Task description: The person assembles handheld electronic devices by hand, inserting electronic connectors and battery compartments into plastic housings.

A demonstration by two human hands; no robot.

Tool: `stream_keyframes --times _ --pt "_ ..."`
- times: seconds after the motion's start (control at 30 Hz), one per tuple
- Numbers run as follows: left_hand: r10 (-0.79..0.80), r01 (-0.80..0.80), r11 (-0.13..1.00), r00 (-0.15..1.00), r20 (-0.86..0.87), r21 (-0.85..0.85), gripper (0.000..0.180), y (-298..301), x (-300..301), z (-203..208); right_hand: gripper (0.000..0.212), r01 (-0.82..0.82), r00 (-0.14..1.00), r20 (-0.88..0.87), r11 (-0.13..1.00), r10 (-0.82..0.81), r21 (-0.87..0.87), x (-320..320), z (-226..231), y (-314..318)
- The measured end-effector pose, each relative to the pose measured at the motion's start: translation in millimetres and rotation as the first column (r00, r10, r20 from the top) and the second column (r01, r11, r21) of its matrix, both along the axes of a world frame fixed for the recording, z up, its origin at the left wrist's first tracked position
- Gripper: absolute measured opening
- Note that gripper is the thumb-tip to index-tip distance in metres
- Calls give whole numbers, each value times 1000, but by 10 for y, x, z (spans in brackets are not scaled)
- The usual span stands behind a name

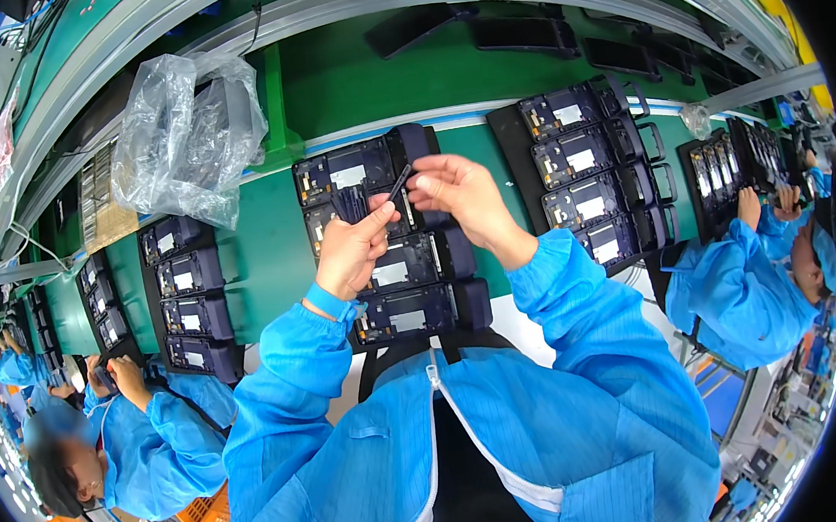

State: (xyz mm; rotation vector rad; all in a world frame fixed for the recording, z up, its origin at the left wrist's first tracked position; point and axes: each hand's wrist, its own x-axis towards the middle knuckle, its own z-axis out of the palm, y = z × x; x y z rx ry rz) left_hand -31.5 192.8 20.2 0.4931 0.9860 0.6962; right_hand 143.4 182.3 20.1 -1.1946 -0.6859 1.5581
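My left hand point(354, 250), with a blue band at its wrist, is closed round a bunch of small thin black parts point(350, 205). One thin black strip point(400, 182) slants between my two hands, its upper end at the fingertips of my right hand point(464, 196), which pinch it. Both hands are over a row of dark device housings point(401, 262) with exposed circuit boards and silvery plates. My left hand and the parts partly cover the upper housings. Exactly what the small parts are cannot be made out.
Similar housings stand in rows to the right point(582, 165) and left point(190, 298) on the green bench point(261, 263). A clear plastic bag point(187, 132) sits at the back left. Dark flat panels point(523, 35) lie behind a metal rail. Co-workers sit at left point(157, 439) and right point(744, 284).
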Motion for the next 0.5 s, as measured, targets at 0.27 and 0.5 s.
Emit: stream_keyframes --times 0.27,0.5 --pt "-21 89 973 954 -300 215 29 -50 26 -127 17 188 982 24 982 -188 -7 0 -195 -29" --pt "12 769 419 527 -850 483 23 152 -261 -655 20 65 997 -7 938 -72 -341 355 -506 -102"
